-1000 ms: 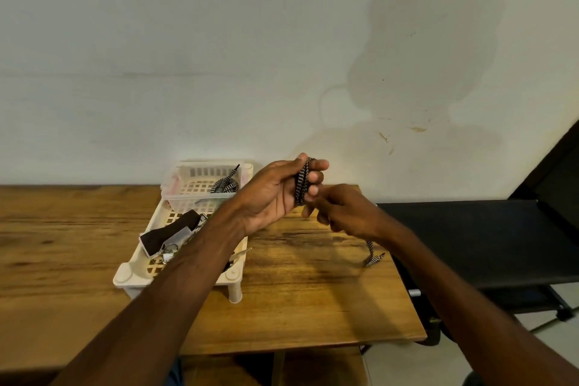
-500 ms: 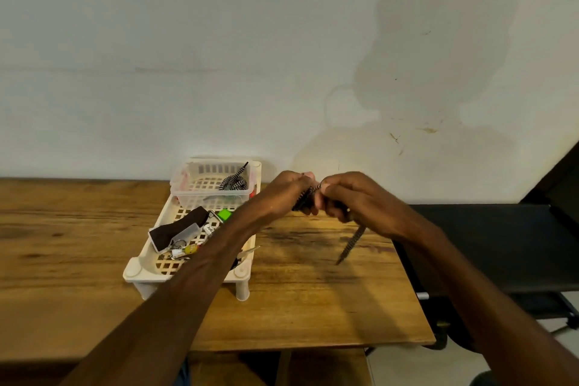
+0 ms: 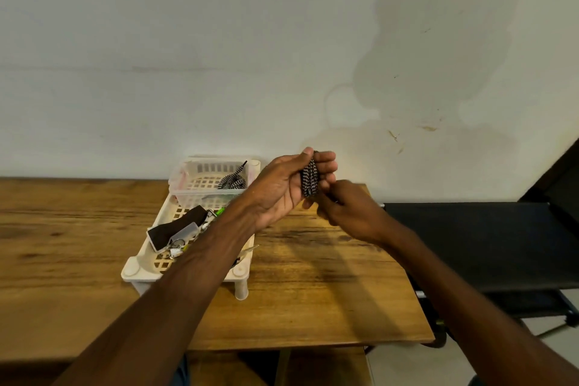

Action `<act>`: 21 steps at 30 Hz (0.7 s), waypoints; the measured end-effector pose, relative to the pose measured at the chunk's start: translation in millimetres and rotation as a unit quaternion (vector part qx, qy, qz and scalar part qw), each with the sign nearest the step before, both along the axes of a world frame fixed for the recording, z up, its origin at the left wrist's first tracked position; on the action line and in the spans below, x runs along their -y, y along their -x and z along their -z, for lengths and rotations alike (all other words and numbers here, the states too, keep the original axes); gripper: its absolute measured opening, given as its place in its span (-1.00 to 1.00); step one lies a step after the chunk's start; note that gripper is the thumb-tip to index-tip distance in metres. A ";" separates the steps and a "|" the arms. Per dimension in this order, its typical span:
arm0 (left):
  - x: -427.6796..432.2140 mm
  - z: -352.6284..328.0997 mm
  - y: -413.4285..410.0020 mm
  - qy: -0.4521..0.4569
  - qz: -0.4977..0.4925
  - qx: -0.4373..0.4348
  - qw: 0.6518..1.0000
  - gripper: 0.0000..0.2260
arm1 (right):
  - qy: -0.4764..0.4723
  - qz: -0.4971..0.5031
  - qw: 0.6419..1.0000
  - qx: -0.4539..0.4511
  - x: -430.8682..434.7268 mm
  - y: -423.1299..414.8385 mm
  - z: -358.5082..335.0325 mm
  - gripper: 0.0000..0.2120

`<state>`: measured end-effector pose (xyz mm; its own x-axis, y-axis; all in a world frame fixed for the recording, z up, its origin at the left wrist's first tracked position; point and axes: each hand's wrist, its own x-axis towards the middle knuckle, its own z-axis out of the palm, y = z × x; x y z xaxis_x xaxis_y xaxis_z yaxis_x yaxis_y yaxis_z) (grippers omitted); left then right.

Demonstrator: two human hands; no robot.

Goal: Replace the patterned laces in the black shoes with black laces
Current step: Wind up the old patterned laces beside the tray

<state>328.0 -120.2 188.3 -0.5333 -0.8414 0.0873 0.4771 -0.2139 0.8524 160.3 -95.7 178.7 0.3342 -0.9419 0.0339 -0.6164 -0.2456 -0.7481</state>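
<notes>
My left hand is raised palm-up above the wooden table and holds a black-and-white patterned lace wound into a bundle round its fingers. My right hand sits just below and right of the bundle, fingers curled at its lower end; what they pinch is hidden. A second patterned lace lies coiled in the small white basket at the back of the tray. No shoes and no black laces are in view.
A white lattice tray on legs stands left of my hands, holding a dark wallet-like item, keys and small bits. The wall is close behind. A black bench or stand sits to the right of the table.
The loose lace end that hung below my right hand is gone from view. My left hand has opened upward again with the bundle on its fingers, and my right hand has dropped below it.
</notes>
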 end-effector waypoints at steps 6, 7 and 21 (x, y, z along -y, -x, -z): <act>12.7 10.3 -4.1 0.031 -0.118 0.081 0.989 -0.68 | 0.012 -0.084 0.994 -0.068 -10.3 -14.1 -11.6 -0.71; 15.0 12.5 -5.7 0.041 -0.129 0.112 0.985 -0.68 | 0.020 -0.083 0.994 -0.066 -11.5 -12.8 -15.0 -0.71; 3.2 12.6 0.4 0.144 -0.077 0.362 0.918 -0.37 | 0.245 0.047 0.968 -0.027 4.8 20.1 -20.4 -0.90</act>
<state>327.7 -123.5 175.7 -0.4166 -0.9090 -0.0130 -0.2317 0.0923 0.9684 140.2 -100.5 199.1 0.2613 -0.8430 0.4702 -0.6879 -0.5043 -0.5220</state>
